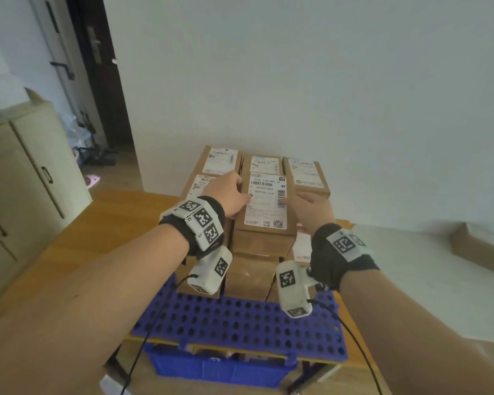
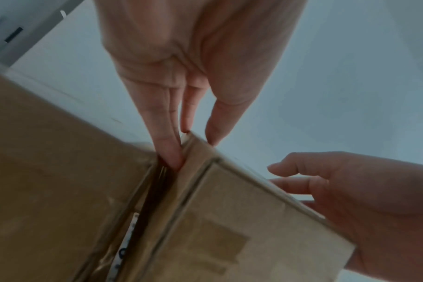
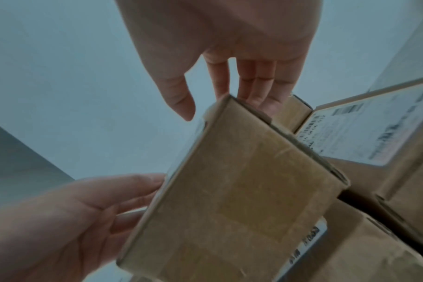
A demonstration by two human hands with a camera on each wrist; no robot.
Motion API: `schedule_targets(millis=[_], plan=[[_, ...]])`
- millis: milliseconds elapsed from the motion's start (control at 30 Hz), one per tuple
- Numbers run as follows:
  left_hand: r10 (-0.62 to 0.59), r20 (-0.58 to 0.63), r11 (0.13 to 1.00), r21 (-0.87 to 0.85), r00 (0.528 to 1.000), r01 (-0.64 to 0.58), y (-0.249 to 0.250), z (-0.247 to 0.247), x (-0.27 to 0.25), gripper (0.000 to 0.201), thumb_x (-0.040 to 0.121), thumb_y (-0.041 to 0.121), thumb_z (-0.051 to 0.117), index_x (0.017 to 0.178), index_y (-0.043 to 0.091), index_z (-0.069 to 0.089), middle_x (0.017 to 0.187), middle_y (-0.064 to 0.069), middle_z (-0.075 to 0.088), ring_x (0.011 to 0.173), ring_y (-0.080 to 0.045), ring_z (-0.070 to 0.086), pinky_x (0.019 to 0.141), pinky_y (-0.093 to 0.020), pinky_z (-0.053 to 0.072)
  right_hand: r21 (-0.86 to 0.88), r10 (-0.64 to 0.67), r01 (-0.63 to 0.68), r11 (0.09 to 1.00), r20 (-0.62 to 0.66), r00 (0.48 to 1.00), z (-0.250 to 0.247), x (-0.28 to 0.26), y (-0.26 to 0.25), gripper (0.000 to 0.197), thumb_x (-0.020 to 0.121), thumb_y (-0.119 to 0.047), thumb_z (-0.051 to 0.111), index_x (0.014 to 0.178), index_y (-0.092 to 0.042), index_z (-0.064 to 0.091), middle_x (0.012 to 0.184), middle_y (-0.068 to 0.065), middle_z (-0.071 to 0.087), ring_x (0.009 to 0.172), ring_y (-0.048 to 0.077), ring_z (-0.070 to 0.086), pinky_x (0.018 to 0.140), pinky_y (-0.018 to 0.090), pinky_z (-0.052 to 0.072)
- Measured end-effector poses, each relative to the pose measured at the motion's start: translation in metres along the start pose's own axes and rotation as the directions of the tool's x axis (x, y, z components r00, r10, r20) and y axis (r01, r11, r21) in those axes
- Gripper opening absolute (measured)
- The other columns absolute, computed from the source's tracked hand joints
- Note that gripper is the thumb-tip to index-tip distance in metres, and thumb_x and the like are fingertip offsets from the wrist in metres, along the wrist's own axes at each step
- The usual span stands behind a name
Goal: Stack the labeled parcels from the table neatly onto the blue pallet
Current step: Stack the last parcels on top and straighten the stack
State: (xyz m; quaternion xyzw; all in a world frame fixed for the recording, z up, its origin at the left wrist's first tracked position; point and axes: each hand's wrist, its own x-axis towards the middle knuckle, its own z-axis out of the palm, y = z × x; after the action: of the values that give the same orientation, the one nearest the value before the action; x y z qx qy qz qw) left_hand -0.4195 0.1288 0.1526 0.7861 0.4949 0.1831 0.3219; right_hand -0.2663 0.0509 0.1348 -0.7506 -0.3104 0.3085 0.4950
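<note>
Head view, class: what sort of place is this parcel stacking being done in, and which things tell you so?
Probably a room in a home or small office, not a warehouse: a cream cabinet with handles, a dark door onto a wood floor, and a small wooden table carrying the blue pallet.

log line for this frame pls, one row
phase: placing | parcel: on top of stack, on blue pallet | left hand: holds left side | right hand: on right side

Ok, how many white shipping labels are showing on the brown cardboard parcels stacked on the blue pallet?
6: three along the back row, one behind the left hand, one on the raised centre parcel, one below the right hand. Lower parcels may hide more.
</note>
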Motion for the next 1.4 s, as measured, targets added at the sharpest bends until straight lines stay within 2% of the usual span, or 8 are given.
schedule_targets(millis=[100, 267, 433, 533, 633, 800, 1100, 1400], plan=[[0.024, -0.011, 0.999, 0.046, 1.0, -0.024, -0.006, 0.003, 0.002, 0.041, 0.088, 0.021, 0.062, 0.127, 0.016, 0.049, 0.116, -0.004, 0.061, 0.098, -0.023, 0.061, 0.085, -0.04, 0.054, -0.062, 0.002, -0.003, 0.998, -0.01, 1.0, 0.005, 0.0, 0.006, 0.036, 0.083, -0.024, 0.063, 0.119, -0.021, 0.061, 0.099, -0.004, 0.065, 0.081, 0.012, 0.063, 0.081, 0.035, 0.057], [0.094, -0.101, 0.993, 0.074, 0.99, -0.087, -0.014, 0.003, 0.001, 0.038, 0.089, 0.016, 0.061, 0.126, 0.015, 0.053, 0.117, -0.001, 0.062, 0.102, -0.017, 0.059, 0.087, -0.026, 0.047, -0.235, -0.058, 0.058, 0.97, 0.006, 0.998, 0.01, -0.003, 0.01, 0.047, 0.081, -0.019, 0.061, 0.128, -0.023, 0.055, 0.123, 0.001, 0.062, 0.095, 0.018, 0.062, 0.086, 0.036, 0.055], [0.145, -0.187, 0.977, 0.182, 0.972, -0.111, -0.03, -0.004, 0.009, 0.035, 0.09, 0.028, 0.057, 0.125, 0.021, 0.056, 0.134, -0.002, 0.05, 0.119, -0.021, 0.051, 0.097, -0.031, 0.039, -0.46, -0.143, 0.237, 0.856, 0.23, 0.963, 0.013, -0.005, 0.003, 0.08, 0.075, -0.037, 0.075, 0.144, -0.025, 0.036, 0.146, 0.0, 0.042, 0.131, 0.021, 0.043, 0.101, 0.032, 0.037], [0.049, -0.165, 0.934, 0.358, 0.985, 0.013, -0.044, -0.006, 0.017, 0.05, 0.086, 0.046, 0.056, 0.133, 0.028, 0.048, 0.142, -0.002, 0.043, 0.129, -0.024, 0.04, 0.107, -0.049, 0.032, -0.597, -0.09, 0.274, 0.754, 0.32, 0.943, 0.019, -0.003, 0.007, 0.094, 0.066, -0.047, 0.079, 0.145, -0.027, 0.033, 0.143, 0.003, 0.041, 0.125, 0.022, 0.045, 0.099, 0.032, 0.041], [-0.043, -0.065, 0.898, 0.435, 0.997, 0.068, -0.054, -0.005, 0.02, 0.066, 0.084, 0.061, 0.051, 0.141, 0.032, 0.035, 0.152, -0.004, 0.025, 0.139, -0.028, 0.025, 0.11, -0.056, 0.022, -0.578, -0.081, 0.263, 0.773, 0.321, 0.944, 0.016, -0.003, 0.005, 0.089, 0.068, -0.043, 0.079, 0.144, -0.027, 0.035, 0.137, 0.0, 0.047, 0.116, 0.019, 0.052, 0.088, 0.026, 0.046], [-0.042, -0.041, 0.896, 0.441, 0.998, 0.056, -0.057, -0.002, 0.021, 0.074, 0.084, 0.065, 0.045, 0.147, 0.031, 0.025, 0.158, -0.005, 0.013, 0.144, -0.027, 0.012, 0.113, -0.056, 0.019, -0.592, -0.084, 0.261, 0.762, 0.309, 0.947, 0.012, -0.003, 0.001, 0.086, 0.072, -0.041, 0.077, 0.145, -0.025, 0.035, 0.14, -0.001, 0.047, 0.116, 0.02, 0.052, 0.088, 0.025, 0.044], [-0.018, -0.032, 0.892, 0.451, 0.999, 0.031, -0.059, -0.001, 0.022, 0.079, 0.082, 0.068, 0.045, 0.147, 0.029, 0.024, 0.157, -0.003, 0.016, 0.144, -0.026, 0.013, 0.111, -0.055, 0.025, -0.599, -0.088, 0.262, 0.757, 0.303, 0.949, 0.018, -0.005, 0.001, 0.086, 0.071, -0.044, 0.076, 0.145, -0.025, 0.035, 0.139, -0.003, 0.048, 0.118, 0.019, 0.052, 0.092, 0.028, 0.044], [-0.005, -0.006, 0.884, 0.467, 1.0, 0.007, -0.061, -0.005, 0.021, 0.087, 0.077, 0.075, 0.044, 0.148, 0.029, 0.023, 0.158, -0.002, 0.014, 0.145, -0.023, 0.011, 0.112, -0.055, 0.023, -0.626, -0.089, 0.265, 0.734, 0.298, 0.95, 0.023, -0.004, 0.001, 0.086, 0.072, -0.046, 0.075, 0.145, -0.025, 0.033, 0.136, -0.002, 0.05, 0.108, 0.015, 0.052, 0.082, 0.023, 0.042]])
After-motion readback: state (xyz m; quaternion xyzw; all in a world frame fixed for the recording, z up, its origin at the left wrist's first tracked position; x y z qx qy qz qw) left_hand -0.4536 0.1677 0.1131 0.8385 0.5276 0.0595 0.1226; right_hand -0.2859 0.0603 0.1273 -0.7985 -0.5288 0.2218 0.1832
